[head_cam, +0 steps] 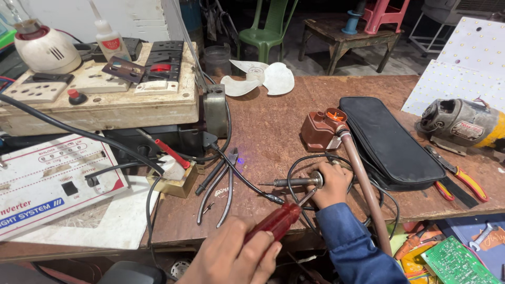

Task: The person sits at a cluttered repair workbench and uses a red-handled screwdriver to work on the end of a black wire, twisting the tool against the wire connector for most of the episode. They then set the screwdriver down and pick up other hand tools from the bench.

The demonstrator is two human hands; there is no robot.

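– So, how far along are you?

– Early on, I'd judge. My left hand [231,257], at the bottom centre of the frame, is wrapped in a fist around the red-handled screwdriver [276,222]. Its blade runs up and to the right, with the tip right at my right hand [331,184].

– And the right hand?

– It's closed around the disc end of a metal rod [289,182], pinning it to the workbench [273,121] just right of centre. The rod's thin end points left. A black cable [295,167] loops around it.

– Is anything off it yet?

– Not that I can see. The rod looks whole, and there are no loose screws or parts lying beside it. My fingers hide exactly where the tip sits, so I can't tell whether it's seated in anything. By my reckoning, nearly all of the work on it is left.

– What else is in reach?

– The dark pliers [223,184] lie left of the rod. A brown tube [363,179] runs down just right of my hand. The black pouch [389,137] sits beyond that.
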